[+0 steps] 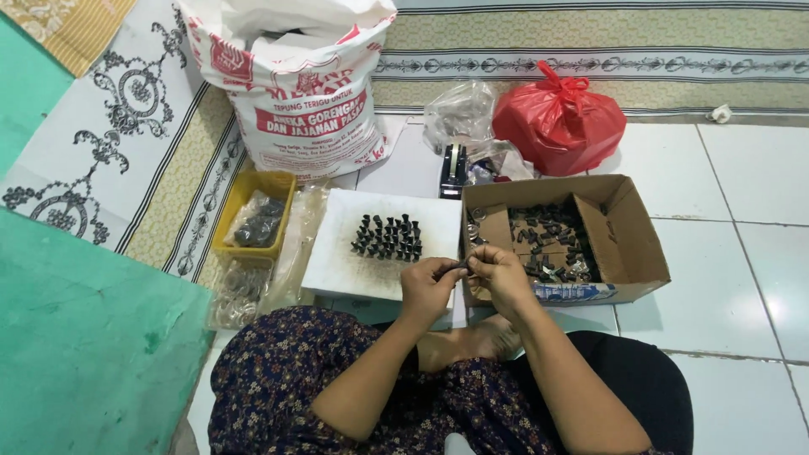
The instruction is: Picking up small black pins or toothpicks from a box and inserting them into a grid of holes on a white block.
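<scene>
1. Just in front of the cardboard box (628,244), both hands meet over its near-left corner.
2. Left hand (428,286) and right hand (497,271) fingers pinch 1 small dark piece (460,268), its long axis running crosswise between them.
3. Left of the box, finished pieces stand on the white board (337,261).

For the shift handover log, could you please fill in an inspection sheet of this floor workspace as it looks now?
Surface: white tiled floor; flat white foam board in front of the person.
Job's things: small dark piece pinched between both hands; rows of small dark upright pieces on the board; open brown cardboard box with loose dark pieces.
Clutter: yellow plastic tray, large printed white sack, tied red plastic bag, clear plastic bags, black tape dispenser.
Grippers: left hand and right hand meet, fingers closed on the piece.
Cables: nothing seen.
Surroundings: patterned mat, green mat.
</scene>
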